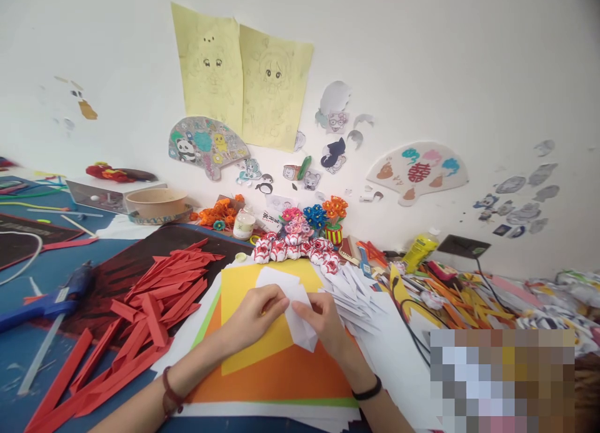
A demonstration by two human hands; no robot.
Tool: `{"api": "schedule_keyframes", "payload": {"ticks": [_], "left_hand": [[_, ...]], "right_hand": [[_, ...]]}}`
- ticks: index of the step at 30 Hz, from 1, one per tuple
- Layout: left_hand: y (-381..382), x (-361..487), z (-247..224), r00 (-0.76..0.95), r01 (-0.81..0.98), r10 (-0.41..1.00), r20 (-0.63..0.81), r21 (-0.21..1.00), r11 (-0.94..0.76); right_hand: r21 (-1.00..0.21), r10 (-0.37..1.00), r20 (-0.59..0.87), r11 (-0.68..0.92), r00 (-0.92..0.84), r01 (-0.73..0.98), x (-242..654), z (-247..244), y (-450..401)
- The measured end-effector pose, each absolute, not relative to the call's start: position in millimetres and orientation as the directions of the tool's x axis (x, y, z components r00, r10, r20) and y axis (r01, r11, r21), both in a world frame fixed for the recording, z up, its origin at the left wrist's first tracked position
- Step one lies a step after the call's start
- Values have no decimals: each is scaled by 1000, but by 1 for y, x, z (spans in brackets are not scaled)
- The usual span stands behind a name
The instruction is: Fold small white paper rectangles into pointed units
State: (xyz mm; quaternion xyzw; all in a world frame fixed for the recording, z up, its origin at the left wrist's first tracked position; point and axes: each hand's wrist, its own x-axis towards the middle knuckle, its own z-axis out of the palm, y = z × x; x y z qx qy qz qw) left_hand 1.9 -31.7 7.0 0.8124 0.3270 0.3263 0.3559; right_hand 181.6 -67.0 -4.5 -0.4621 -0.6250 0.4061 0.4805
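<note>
A white folded piece of paper (300, 328) is held up in front of me, over the stacked sheets. My right hand (323, 317) pinches it by its right edge, thumb in front. At its upper left, my left hand (257, 308) has thumb and fingers closed on the paper, which partly passes behind them. Under both hands lie a yellow sheet (237, 289) and an orange sheet (262, 383), with green and white edges showing below. Beside my right hand, a fanned pile of white folded paper strips (359, 295) rests on white paper.
Red folded strips (154, 314) are heaped at the left near a blue glue gun (51, 305). Red-and-white paper pieces (295, 248) and small flower pots (334, 233) line the back by the wall. A black cable (407, 314) and a yellow bottle (422, 248) are at the right.
</note>
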Motion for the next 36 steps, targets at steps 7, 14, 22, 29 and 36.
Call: {"api": "schedule_keyframes", "payload": {"ticks": [7, 14, 22, 29, 36], "left_hand": [[-27, -1, 8, 581, 277, 754, 307, 797, -537], [-17, -4, 2, 550, 251, 788, 278, 845, -473], [-14, -3, 1, 410, -69, 903, 131, 991, -112], [-24, 7, -6, 431, -197, 900, 67, 980, 22], [-29, 12, -8, 493, -43, 870, -7, 999, 32]], "right_hand": [[-949, 968, 221, 242, -118, 200, 183, -4, -65], [-884, 947, 252, 309, -198, 351, 187, -15, -59], [-986, 984, 167, 166, 56, 21, 188, -14, -48], [-987, 987, 163, 163, -3, -5, 177, -25, -51], [-960, 969, 221, 196, 108, 200, 183, -22, -52]]}}
